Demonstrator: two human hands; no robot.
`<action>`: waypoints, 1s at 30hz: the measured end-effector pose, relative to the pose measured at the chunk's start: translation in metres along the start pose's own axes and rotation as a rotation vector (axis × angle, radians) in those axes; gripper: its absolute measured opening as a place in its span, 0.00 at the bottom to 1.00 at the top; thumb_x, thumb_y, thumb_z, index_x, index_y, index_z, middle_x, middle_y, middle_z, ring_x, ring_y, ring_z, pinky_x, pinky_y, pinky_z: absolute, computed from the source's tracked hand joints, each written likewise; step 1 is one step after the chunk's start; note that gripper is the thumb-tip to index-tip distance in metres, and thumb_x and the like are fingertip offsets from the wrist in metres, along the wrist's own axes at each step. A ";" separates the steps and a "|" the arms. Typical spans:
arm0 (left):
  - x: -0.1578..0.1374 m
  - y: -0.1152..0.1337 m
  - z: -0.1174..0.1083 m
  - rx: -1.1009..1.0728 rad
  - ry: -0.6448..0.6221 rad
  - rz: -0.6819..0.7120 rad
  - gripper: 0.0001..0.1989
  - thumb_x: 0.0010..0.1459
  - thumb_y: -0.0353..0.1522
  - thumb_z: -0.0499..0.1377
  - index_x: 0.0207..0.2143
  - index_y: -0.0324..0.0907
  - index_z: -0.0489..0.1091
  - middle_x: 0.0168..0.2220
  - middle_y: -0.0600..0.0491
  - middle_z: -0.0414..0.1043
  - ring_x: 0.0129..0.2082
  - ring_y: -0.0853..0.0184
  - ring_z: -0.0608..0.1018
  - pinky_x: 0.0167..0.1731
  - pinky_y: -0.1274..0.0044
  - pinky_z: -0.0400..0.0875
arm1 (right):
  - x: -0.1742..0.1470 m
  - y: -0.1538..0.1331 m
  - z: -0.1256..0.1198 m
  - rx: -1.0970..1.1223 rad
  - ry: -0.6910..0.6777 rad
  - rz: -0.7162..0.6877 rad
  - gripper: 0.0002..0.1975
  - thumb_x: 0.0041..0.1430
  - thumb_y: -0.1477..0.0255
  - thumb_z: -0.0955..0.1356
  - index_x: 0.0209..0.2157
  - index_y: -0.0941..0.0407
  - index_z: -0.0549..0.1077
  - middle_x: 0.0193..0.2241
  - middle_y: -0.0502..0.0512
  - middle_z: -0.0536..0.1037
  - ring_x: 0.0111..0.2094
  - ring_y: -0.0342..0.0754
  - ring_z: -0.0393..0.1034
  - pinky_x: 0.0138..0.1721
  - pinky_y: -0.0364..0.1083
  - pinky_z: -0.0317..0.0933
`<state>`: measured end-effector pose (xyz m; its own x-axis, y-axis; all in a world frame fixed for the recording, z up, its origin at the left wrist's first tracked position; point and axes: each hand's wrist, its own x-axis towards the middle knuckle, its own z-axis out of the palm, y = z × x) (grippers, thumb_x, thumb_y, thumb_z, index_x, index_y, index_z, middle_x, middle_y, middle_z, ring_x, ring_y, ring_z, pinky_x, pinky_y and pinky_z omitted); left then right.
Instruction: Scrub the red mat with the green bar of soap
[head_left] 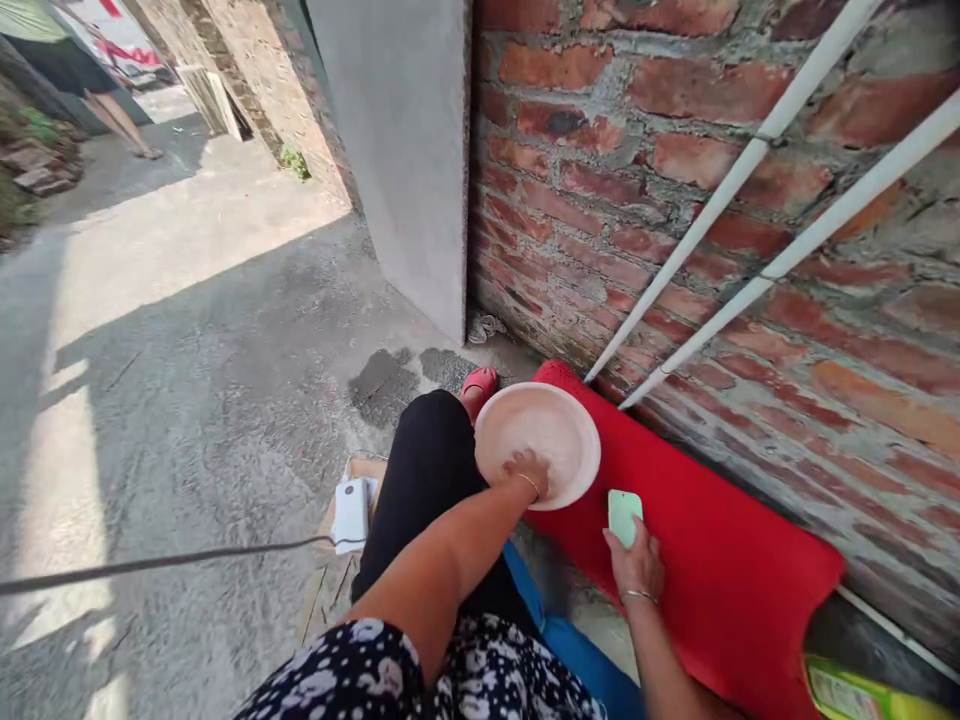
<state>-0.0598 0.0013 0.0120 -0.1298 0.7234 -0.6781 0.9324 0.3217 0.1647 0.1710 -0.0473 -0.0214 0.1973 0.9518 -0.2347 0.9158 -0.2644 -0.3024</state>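
Note:
A pale pink round basin [495, 410] holds cloudy liquid and stands in front of my knees, partly over a red cloth or mat [720, 540]. My left hand [529, 470] reaches into it, fingers apart and dipping into the liquid, with nothing seen in its grasp. Over the red cloth, my right hand [637, 565] is closed round a pale green rounded block [624, 515]. It looks like the back of a scrub brush, but its underside is hidden.
A brick wall [585, 190] with two white pipes [720, 200] rises on the right. A grey slab [412, 150] leans ahead. On the left, a white device [350, 512] lies near a dark cable [187, 562]. A yellow-green packet [847, 690] sits lower right. Another person [97, 80] stands far left.

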 end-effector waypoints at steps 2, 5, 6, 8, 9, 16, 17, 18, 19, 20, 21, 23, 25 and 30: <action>0.009 0.000 -0.001 0.055 -0.029 -0.030 0.35 0.50 0.34 0.54 0.62 0.52 0.50 0.66 0.44 0.36 0.62 0.41 0.48 0.48 0.49 0.58 | 0.011 0.035 0.006 -0.008 -0.017 0.090 0.35 0.54 0.54 0.64 0.60 0.53 0.56 0.46 0.62 0.68 0.47 0.58 0.65 0.42 0.53 0.62; 0.017 0.005 0.002 0.064 0.004 -0.072 0.35 0.54 0.34 0.51 0.63 0.55 0.44 0.66 0.45 0.35 0.63 0.42 0.46 0.49 0.48 0.57 | 0.008 0.095 -0.010 0.020 0.029 0.365 0.38 0.51 0.50 0.63 0.61 0.52 0.54 0.48 0.64 0.67 0.47 0.60 0.65 0.41 0.53 0.60; 0.018 0.007 0.003 0.065 0.014 -0.097 0.33 0.56 0.34 0.49 0.63 0.56 0.44 0.66 0.46 0.35 0.63 0.42 0.46 0.48 0.48 0.57 | 0.005 0.109 -0.017 0.034 0.053 0.465 0.40 0.50 0.50 0.64 0.61 0.53 0.55 0.48 0.65 0.66 0.46 0.61 0.65 0.40 0.53 0.60; 0.020 0.011 0.005 0.069 0.011 -0.120 0.31 0.58 0.35 0.47 0.63 0.56 0.44 0.67 0.46 0.35 0.63 0.40 0.45 0.47 0.47 0.57 | -0.002 0.121 -0.027 0.064 0.116 0.592 0.42 0.48 0.49 0.65 0.60 0.55 0.55 0.48 0.67 0.66 0.45 0.61 0.65 0.39 0.53 0.59; 0.021 0.013 0.006 0.072 0.009 -0.116 0.31 0.58 0.36 0.48 0.63 0.56 0.44 0.67 0.45 0.34 0.62 0.39 0.45 0.47 0.46 0.57 | -0.004 0.117 -0.028 0.077 0.146 0.595 0.42 0.48 0.50 0.65 0.60 0.56 0.55 0.48 0.67 0.66 0.44 0.60 0.65 0.39 0.52 0.59; 0.030 0.016 0.012 0.217 0.044 -0.076 0.34 0.56 0.38 0.52 0.64 0.52 0.44 0.66 0.38 0.36 0.61 0.35 0.48 0.43 0.46 0.60 | -0.014 0.004 0.017 0.051 0.039 -0.041 0.33 0.52 0.57 0.66 0.58 0.54 0.58 0.45 0.60 0.68 0.43 0.53 0.65 0.41 0.47 0.56; 0.029 0.017 0.011 0.236 0.047 -0.073 0.35 0.55 0.39 0.52 0.64 0.52 0.43 0.65 0.37 0.36 0.61 0.35 0.48 0.43 0.46 0.61 | -0.015 -0.008 0.022 0.030 -0.002 -0.100 0.32 0.52 0.58 0.66 0.58 0.54 0.58 0.44 0.60 0.68 0.43 0.53 0.65 0.42 0.47 0.55; 0.028 0.018 0.010 0.247 0.048 -0.075 0.36 0.55 0.40 0.52 0.64 0.51 0.42 0.65 0.37 0.36 0.61 0.34 0.48 0.42 0.46 0.61 | -0.016 -0.015 0.025 0.007 -0.037 -0.138 0.32 0.53 0.59 0.66 0.58 0.53 0.59 0.44 0.59 0.68 0.43 0.53 0.65 0.42 0.47 0.55; 0.027 0.020 0.009 0.250 0.043 -0.073 0.36 0.55 0.41 0.53 0.64 0.50 0.42 0.65 0.36 0.36 0.61 0.34 0.48 0.42 0.45 0.61 | -0.016 -0.017 0.026 -0.013 -0.062 -0.153 0.32 0.53 0.60 0.66 0.58 0.53 0.58 0.44 0.59 0.68 0.44 0.54 0.64 0.42 0.47 0.55; 0.026 0.021 0.007 0.250 0.038 -0.071 0.37 0.54 0.42 0.53 0.64 0.50 0.43 0.65 0.36 0.36 0.60 0.33 0.48 0.42 0.45 0.61 | -0.017 -0.012 0.024 -0.029 -0.074 -0.143 0.32 0.53 0.60 0.66 0.58 0.53 0.58 0.44 0.59 0.68 0.44 0.54 0.64 0.43 0.47 0.54; 0.025 0.022 0.005 0.253 0.030 -0.070 0.37 0.54 0.42 0.52 0.64 0.49 0.43 0.65 0.35 0.36 0.60 0.33 0.48 0.41 0.45 0.61 | -0.017 -0.002 0.020 -0.039 -0.072 -0.110 0.32 0.53 0.60 0.66 0.58 0.54 0.58 0.44 0.59 0.68 0.45 0.54 0.64 0.43 0.47 0.54; 0.024 0.025 0.003 0.264 0.015 -0.068 0.36 0.55 0.41 0.52 0.64 0.48 0.43 0.65 0.33 0.36 0.60 0.32 0.49 0.41 0.45 0.61 | -0.019 0.029 0.008 -0.042 -0.040 0.021 0.32 0.53 0.58 0.66 0.58 0.53 0.58 0.45 0.59 0.68 0.45 0.54 0.64 0.44 0.48 0.54; 0.024 0.027 0.001 0.283 0.002 -0.068 0.36 0.55 0.39 0.52 0.64 0.47 0.43 0.64 0.32 0.35 0.60 0.31 0.48 0.40 0.45 0.62 | -0.021 0.069 -0.008 -0.030 0.002 0.213 0.33 0.53 0.56 0.65 0.59 0.52 0.57 0.47 0.59 0.67 0.45 0.54 0.65 0.45 0.49 0.54; 0.026 0.028 -0.001 0.247 -0.017 -0.075 0.36 0.55 0.34 0.53 0.64 0.44 0.43 0.64 0.31 0.35 0.60 0.32 0.49 0.42 0.45 0.61 | -0.026 0.134 -0.034 0.080 0.081 0.704 0.39 0.52 0.52 0.63 0.61 0.56 0.51 0.50 0.66 0.63 0.46 0.58 0.64 0.44 0.52 0.56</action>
<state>-0.0373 0.0297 0.0000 -0.1985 0.6921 -0.6940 0.9747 0.2138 -0.0655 0.3007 -0.1019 -0.0251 0.7603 0.5589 -0.3309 0.5339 -0.8279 -0.1717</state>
